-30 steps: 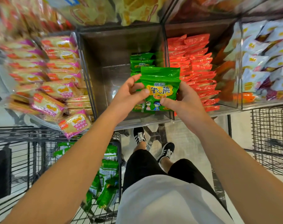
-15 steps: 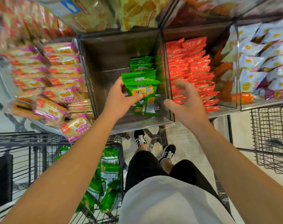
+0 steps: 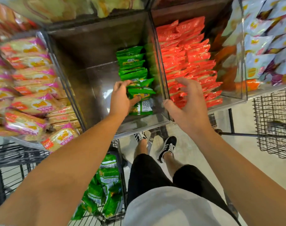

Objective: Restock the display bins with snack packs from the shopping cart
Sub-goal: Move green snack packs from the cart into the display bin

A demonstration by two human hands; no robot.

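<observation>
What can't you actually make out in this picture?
- Cart: cut off by the frame's left and bottom edges, so its stock is uncountable.
- Green packs: partly behind the left hand, print blurred.
- Top bins: cut off, blurred.
- Right hand: holds nothing visible; palm faces away.

**Bright, even store light; wide-angle bend and blur at the edges**

The light is bright and even, with colours strongly saturated. A pale glare patch sits on the clear floor of the middle bin (image 3: 104, 95), and reflections streak its transparent walls. Shadows are soft; the bin's dark back wall is the dimmest area. The wide-angle lens bows straight lines, most at the wire basket (image 3: 276, 126) by the right edge. The pink-and-yellow packs (image 3: 29, 75) at the left edge are smeared with blur, as is the top edge. The green packs (image 3: 134, 69) at centre are sharper, their print partly legible.
</observation>
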